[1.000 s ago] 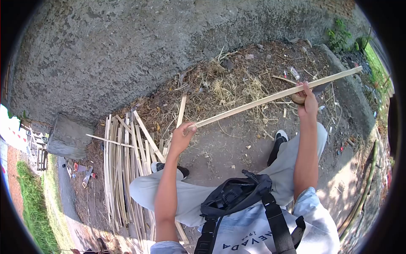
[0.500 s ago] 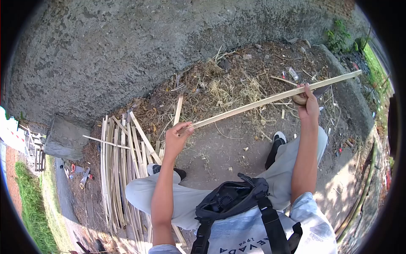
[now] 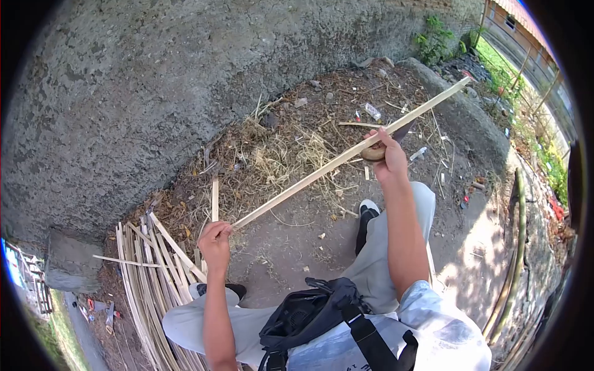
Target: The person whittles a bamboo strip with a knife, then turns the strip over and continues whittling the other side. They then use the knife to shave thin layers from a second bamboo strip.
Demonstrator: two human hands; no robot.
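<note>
One long pale wooden strip (image 3: 309, 179) spans both hands, slanting up to the right. My left hand (image 3: 215, 241) pinches its lower left end. My right hand (image 3: 390, 159) grips it past the middle and also holds a tool by its rounded brown handle (image 3: 374, 153); the dark blade (image 3: 403, 132) shows beyond the strip. Below the strip lies bare soil, with straw and shavings (image 3: 297, 151) behind it. A pile of similar strips (image 3: 145, 278) lies to the left of my left hand.
A rough grey wall (image 3: 154, 93) rises behind the work area. At the left stands a concrete block (image 3: 73, 260). A clear plastic bottle (image 3: 372, 111) lies among the debris. Long poles (image 3: 516, 247) lie at the right, near a stone ledge (image 3: 464, 111).
The view has turned to the right, so the surroundings sit further left. The strip slants more steeply, its left end lower in view. Both hands keep their hold.
</note>
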